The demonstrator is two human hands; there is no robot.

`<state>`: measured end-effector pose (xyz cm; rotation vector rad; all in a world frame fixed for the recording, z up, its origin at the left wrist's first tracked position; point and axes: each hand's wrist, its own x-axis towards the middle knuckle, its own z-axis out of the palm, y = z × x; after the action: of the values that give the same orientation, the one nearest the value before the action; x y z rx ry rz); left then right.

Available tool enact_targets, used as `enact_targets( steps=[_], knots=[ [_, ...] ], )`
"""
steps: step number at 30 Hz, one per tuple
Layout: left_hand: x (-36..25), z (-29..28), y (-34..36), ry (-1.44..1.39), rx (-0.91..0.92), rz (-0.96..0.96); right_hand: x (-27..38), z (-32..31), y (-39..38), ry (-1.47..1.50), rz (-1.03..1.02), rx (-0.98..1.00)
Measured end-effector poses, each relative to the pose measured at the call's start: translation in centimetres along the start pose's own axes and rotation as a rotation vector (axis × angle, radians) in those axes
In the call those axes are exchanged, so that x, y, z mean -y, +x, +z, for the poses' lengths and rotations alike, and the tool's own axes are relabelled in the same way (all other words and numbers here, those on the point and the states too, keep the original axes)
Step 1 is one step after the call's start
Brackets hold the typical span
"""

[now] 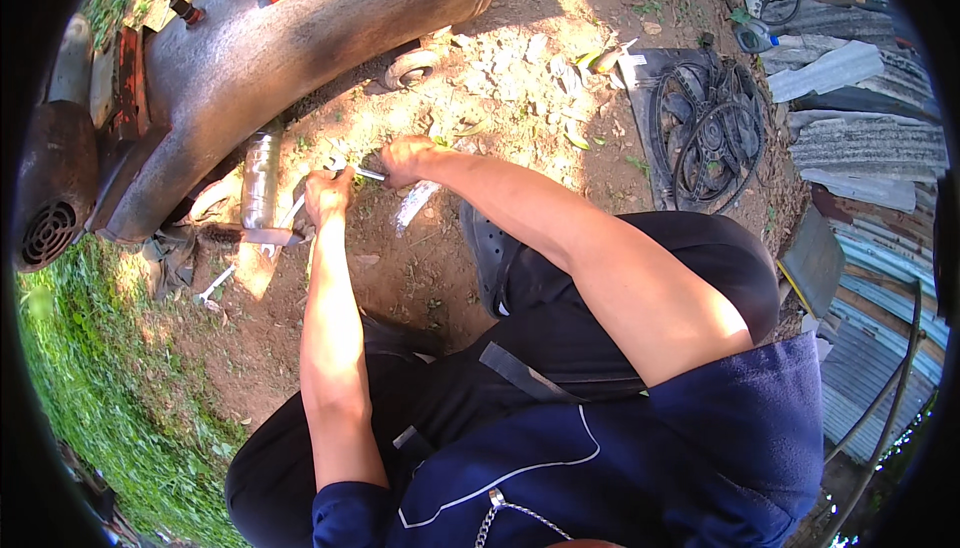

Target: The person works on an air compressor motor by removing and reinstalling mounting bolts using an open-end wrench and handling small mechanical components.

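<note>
My left hand (328,196) is closed around a silver wrench, whose open jaw (337,162) shows just above the fingers. A pale metal shaft (292,211) sticks out at the lower left of this hand; I cannot tell if it is the same tool. My right hand (406,160) is a little to the right, closed on a silver bar (370,175) that points toward the left hand and looks like a wrench handle. My fingers hide where the metal parts meet. Both hands are low over the sunlit soil, below a large rusty curved pipe (300,38).
A clear plastic bottle (261,176) stands by the pipe, near a brown bar (268,236). Another wrench (214,285) lies on the dirt. A metal ring (409,69) rests beyond my hands. At right are a black fan-like part (705,128) and corrugated sheets (865,143).
</note>
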<state>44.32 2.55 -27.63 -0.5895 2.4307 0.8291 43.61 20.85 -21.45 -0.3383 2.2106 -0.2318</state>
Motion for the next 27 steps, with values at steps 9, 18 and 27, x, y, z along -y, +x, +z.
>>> enact_targets(
  steps=[9, 18, 27],
  knots=[
    [-2.2, 0.2, -1.5, 0.053, 0.021, -0.063, 0.7, 0.6, 1.7, 0.076, -0.116, -0.063],
    [-2.4, -2.8, -3.9, -0.725, 0.249, -0.321, 4.1, -2.9, 0.0, 0.719, -0.329, 0.296],
    [-4.3, -5.0, -14.2, -0.909, 0.115, -0.706, 4.7, -3.0, -9.1, 1.716, 0.075, 0.292]
  ],
)
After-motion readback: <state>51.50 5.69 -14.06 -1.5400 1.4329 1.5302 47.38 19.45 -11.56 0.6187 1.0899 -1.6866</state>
